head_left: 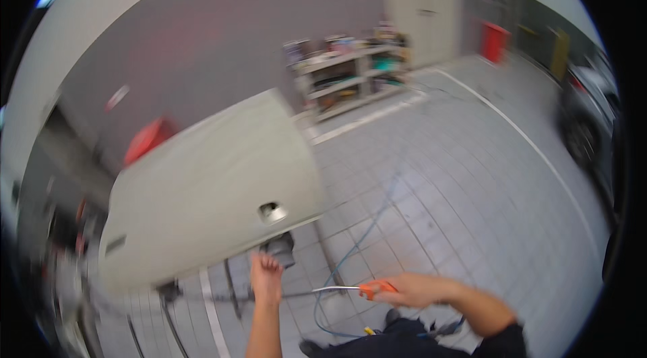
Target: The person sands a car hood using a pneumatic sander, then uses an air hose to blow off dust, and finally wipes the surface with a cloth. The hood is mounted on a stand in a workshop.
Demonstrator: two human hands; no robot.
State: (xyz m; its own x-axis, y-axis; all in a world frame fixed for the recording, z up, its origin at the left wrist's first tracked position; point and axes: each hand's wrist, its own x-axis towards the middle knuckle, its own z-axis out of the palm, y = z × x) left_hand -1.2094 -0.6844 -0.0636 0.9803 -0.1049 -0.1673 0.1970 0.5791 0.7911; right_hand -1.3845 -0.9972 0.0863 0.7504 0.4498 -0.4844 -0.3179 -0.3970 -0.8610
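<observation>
My right hand [411, 290] is wrapped round the orange handle of an air blow gun [371, 288]. Its thin, bent metal nozzle points left, toward my other hand. My left hand [267, 280] is raised with curled fingers close to the near edge of a large pale grey-green vehicle panel [209, 183]. Just beyond those fingers, a dark grey rounded part [282, 247] shows below the panel edge; whether I touch it is unclear, and anything in the fist is hidden. The panel has a handle-shaped opening [272, 212] near its right corner and a small slot [116, 244] at left.
The panel lies on a stand with dark legs [232, 289]. A blue hose [357, 243] loops over the tiled floor beside my feet. Against the wall stands a loaded shelf unit [344, 78]. A red bin [494, 42] is at the back right, and a car [590, 115] at far right.
</observation>
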